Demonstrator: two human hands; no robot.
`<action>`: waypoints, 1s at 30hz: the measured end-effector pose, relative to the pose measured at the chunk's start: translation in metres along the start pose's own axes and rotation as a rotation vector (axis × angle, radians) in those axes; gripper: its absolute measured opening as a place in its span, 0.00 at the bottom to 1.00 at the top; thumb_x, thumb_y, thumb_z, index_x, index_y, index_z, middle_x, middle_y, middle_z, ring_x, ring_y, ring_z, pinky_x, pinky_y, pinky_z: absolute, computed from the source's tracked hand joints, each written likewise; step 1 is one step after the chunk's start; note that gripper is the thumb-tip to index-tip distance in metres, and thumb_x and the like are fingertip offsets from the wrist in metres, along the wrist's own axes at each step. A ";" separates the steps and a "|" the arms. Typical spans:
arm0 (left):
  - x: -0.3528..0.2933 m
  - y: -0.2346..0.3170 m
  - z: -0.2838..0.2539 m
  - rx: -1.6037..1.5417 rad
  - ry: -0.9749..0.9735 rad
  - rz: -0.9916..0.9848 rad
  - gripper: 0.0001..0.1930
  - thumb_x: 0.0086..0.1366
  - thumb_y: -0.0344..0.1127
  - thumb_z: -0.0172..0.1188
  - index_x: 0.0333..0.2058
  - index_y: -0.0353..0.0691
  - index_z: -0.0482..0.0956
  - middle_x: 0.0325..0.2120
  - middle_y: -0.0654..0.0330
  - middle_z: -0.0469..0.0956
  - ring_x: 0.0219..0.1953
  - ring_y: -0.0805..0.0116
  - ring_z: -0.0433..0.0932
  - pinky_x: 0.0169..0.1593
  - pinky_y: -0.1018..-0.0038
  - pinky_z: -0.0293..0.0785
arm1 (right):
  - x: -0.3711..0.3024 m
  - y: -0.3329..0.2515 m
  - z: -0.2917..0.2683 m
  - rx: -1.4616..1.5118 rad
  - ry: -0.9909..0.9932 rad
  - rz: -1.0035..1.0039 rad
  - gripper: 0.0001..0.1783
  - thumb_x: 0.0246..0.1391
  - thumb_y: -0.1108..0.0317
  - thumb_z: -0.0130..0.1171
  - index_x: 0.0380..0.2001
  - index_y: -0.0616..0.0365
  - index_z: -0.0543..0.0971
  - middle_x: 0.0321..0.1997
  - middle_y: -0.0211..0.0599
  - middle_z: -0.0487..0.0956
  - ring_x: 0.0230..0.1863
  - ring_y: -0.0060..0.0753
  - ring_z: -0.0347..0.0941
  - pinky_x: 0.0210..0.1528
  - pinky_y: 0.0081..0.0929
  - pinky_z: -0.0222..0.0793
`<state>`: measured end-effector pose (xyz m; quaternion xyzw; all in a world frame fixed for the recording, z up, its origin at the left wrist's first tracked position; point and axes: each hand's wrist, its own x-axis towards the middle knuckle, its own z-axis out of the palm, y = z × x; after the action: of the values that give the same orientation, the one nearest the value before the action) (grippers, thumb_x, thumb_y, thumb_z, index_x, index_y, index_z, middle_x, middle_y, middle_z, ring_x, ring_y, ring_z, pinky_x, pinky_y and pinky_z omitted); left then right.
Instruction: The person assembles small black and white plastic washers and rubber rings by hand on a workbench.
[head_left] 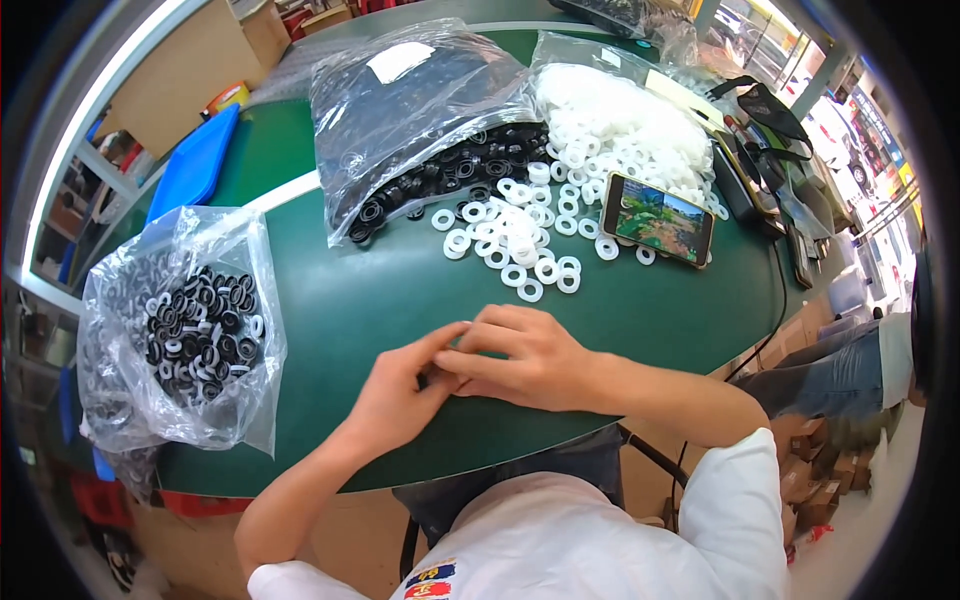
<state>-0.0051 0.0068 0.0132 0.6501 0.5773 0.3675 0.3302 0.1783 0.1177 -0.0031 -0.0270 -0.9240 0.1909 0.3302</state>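
Your left hand point(405, 392) and right hand point(520, 358) meet fingertip to fingertip over the table point(340, 285), fingers curled in; a dark spot shows between them, but you cannot tell whether either hand grips a small part or what it would be. Straight beyond your right hand, well clear of the fingers, lie loose white rings point(516, 228), the nearest of them just past its knuckles. They spread into a larger white heap point(620, 115) farther off, by a clear bag point(570, 55). Beyond your left hand, farther away than those nearest rings, black rings point(440, 178) spill from the mouth of a big plastic bag point(420, 90). Well to the left of your left hand sits another plastic bag point(120, 350), its mouth facing up, with mixed black-and-white pieces point(205, 335) inside. Past your right hand, farther out and to its right, a phone point(658, 222) leans on the white rings.

You have bare green surface from your left hand across to the left bag, and more to the right of your right hand. The table's near edge curves close below both hands; a black cable point(775, 330) crosses the edge well to their right.
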 end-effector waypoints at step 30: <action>0.036 0.008 -0.039 0.350 0.305 0.153 0.14 0.59 0.30 0.67 0.45 0.39 0.82 0.41 0.58 0.82 0.36 0.62 0.81 0.38 0.69 0.78 | 0.011 -0.003 0.010 -0.174 -0.290 -0.116 0.12 0.54 0.62 0.62 0.38 0.58 0.77 0.42 0.37 0.76 0.47 0.41 0.72 0.52 0.38 0.68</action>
<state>-0.0322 0.0421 0.0430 0.6761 0.6246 0.3796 0.0927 0.1642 0.1135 -0.0027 0.0256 -0.9750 0.0927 0.2003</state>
